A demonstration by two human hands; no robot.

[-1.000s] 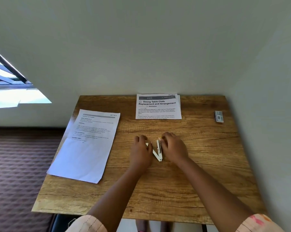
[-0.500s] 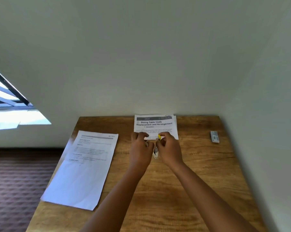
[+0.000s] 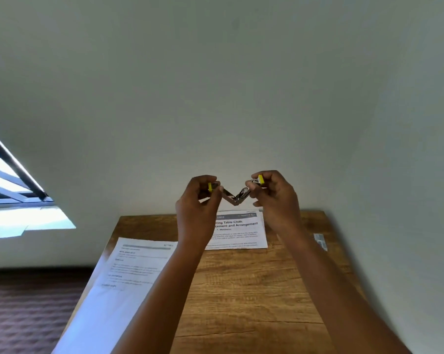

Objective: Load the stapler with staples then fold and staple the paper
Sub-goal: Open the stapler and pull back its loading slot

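A small metal stapler (image 3: 235,196) with yellow ends is swung open into a V and held up in the air in front of the wall, above the far edge of the wooden table (image 3: 254,290). My left hand (image 3: 199,200) pinches its left arm and my right hand (image 3: 276,198) pinches its right arm. A small box of staples (image 3: 320,241) lies at the table's right edge. A folded printed paper (image 3: 238,231) lies at the far middle of the table. A flat printed sheet (image 3: 118,284) lies on the left, hanging over the edge.
The table stands in a corner, with walls close behind it and on the right. Dark patterned carpet (image 3: 24,315) lies to the left, under a window (image 3: 9,185).
Both hands lifted the stapler from the tabletop up into the air and spread its two arms wider. The camera tilted upward.
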